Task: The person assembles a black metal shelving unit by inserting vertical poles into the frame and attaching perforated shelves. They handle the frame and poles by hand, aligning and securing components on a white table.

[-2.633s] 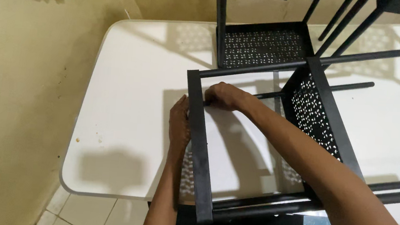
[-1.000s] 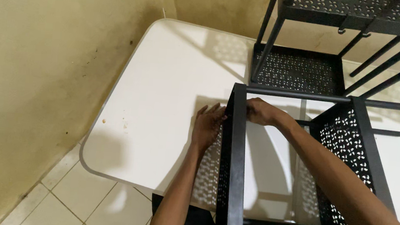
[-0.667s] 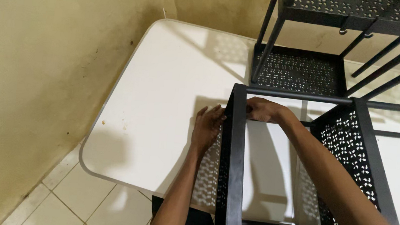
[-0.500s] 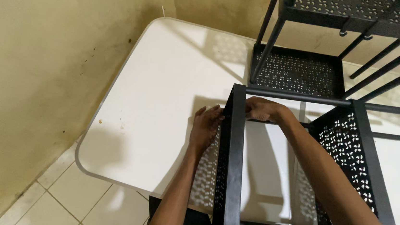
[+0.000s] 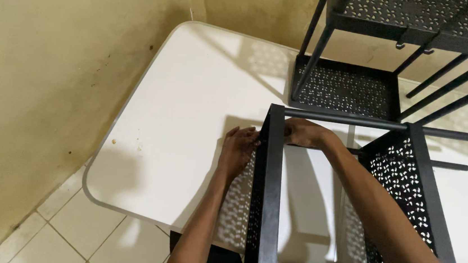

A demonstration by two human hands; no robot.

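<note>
Black metal shelf frame (image 5: 265, 207) lies on its side on the white table (image 5: 179, 115), its perforated end panel gripped near the top corner from both faces, left hand (image 5: 238, 151) flat against the outside, right hand (image 5: 304, 134) closed inside beside the horizontal rod (image 5: 348, 120).

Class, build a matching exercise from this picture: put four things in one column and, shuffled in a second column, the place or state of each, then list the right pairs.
Things:
1. left hand
2. right hand
3. white table
4. second black rack

Places or states:
A. stands upright at the far side of the table
B. inside the frame, at its top corner
C. fills the corner by the yellow walls
D. outside the frame, against the perforated panel

Pairs: 1-D, 2-B, 3-C, 4-A
</note>
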